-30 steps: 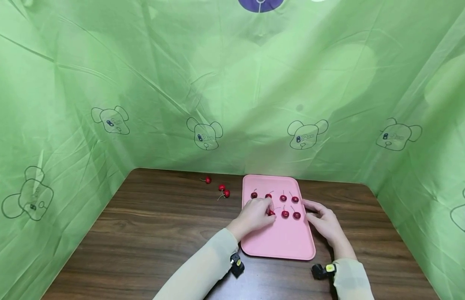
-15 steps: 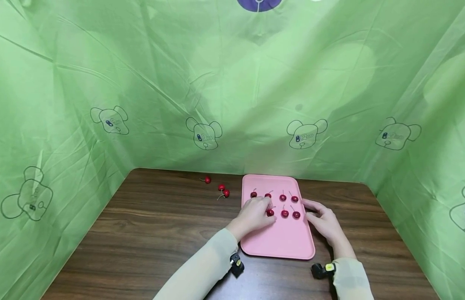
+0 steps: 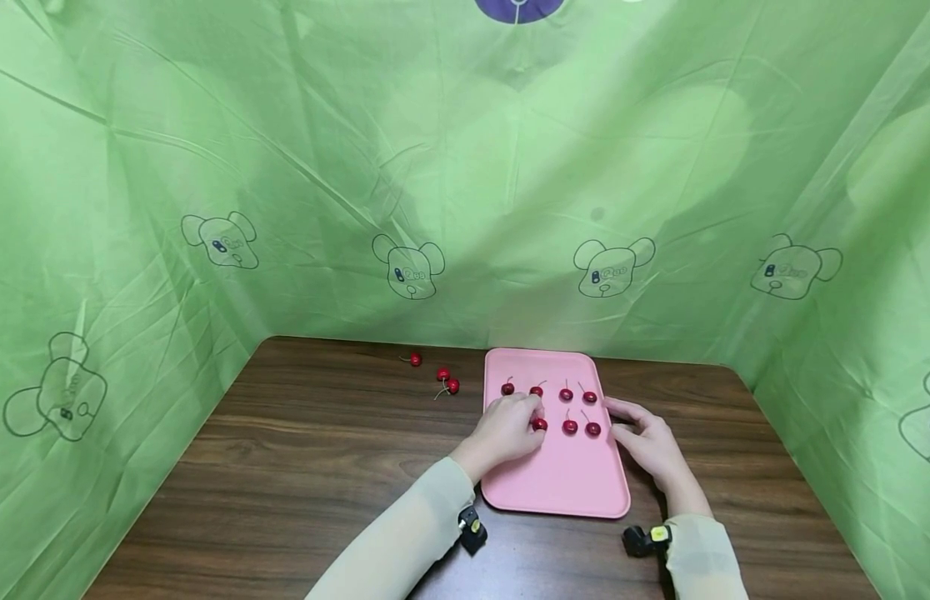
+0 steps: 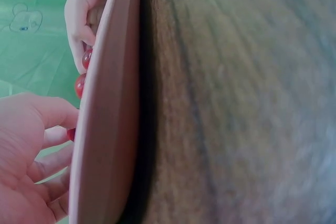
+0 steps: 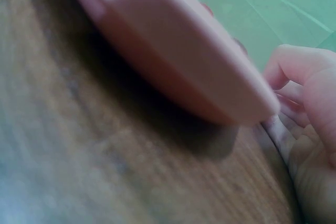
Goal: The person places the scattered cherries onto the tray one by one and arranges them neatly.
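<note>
On the pink tray lie red cherries with thin stems in two rows. My left hand reaches over the tray's left side, thumb and fingers around a cherry at the left of the nearer row; its stem is hidden. In the left wrist view that cherry shows partly between the fingertips and the tray rim. To its right are a middle cherry and a right-hand cherry. My right hand rests against the tray's right edge, fingers loosely bent, holding no cherry.
Three loose cherries lie on the dark wooden table left of the tray, toward the back. A green cloth with bear-face prints hangs behind and along both sides. Each wrist wears a small black camera.
My left fingers loosened a little around the near-row cherry, then drew closer around it. That cherry has shifted slightly left. The right hand and the tray look unmoved.
</note>
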{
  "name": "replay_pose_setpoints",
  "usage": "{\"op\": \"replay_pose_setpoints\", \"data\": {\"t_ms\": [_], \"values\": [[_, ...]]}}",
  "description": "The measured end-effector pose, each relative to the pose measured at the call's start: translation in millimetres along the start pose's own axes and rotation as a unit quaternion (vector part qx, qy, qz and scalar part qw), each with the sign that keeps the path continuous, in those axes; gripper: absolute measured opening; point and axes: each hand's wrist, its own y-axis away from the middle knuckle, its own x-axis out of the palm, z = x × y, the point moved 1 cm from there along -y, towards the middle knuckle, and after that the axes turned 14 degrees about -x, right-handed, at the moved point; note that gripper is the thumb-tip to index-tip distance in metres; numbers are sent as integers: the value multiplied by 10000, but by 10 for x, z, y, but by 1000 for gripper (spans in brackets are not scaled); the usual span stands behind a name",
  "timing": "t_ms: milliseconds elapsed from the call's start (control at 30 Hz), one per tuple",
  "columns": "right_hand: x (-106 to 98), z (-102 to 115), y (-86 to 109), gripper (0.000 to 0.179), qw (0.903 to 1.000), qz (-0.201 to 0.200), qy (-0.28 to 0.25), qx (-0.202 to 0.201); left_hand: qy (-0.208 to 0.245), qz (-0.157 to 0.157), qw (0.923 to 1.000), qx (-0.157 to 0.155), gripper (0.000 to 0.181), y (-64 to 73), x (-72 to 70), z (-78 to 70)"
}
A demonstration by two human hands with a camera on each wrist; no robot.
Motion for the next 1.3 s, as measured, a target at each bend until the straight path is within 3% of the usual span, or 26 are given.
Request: {"op": "replay_pose_setpoints", "data": {"t_ms": [333,700,967,1300], "values": [[1,35,10,49,9999,-15,107,-25,166,-35,9998,-131,23,4,-91,37],[-2,15,29,48,9994,27,349,28,1078,-203,9930,-444,26,104,-256,114],[5,34,32,49,9995,8,301,62,1303,-596,9888,-417,24,78,-434,399],[6,31,13,48,9997,-8,236,-5,913,-1250,9859,-629,18,49,-515,830]]}}
